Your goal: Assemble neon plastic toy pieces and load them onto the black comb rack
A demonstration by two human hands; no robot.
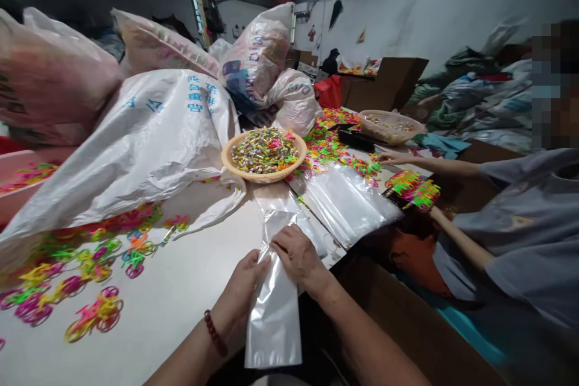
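Note:
A long clear plastic bag [274, 319] hangs between my two hands, over the table's front edge. My left hand [242, 289] pinches its left side, thumb on top; a dark red bead bracelet [215, 333] circles that wrist. On the right side of the bag, my right hand [301, 256] has its fingers bent and pressed together on the plastic near the upper part. Beyond the hands lies a stack of flat clear bags [346, 205]. Colourful plastic toy bicycles [97, 313] are scattered on the white table [181, 289] to the left.
An orange basket [265, 178] of small colourful pieces stands ahead, beside large stuffed sacks [257, 66] and a white sack [181, 126]. To the right a person in a grey shirt [511, 217] holds a bright cluster of pieces [414, 189]. Another basket [391, 129] stands farther back.

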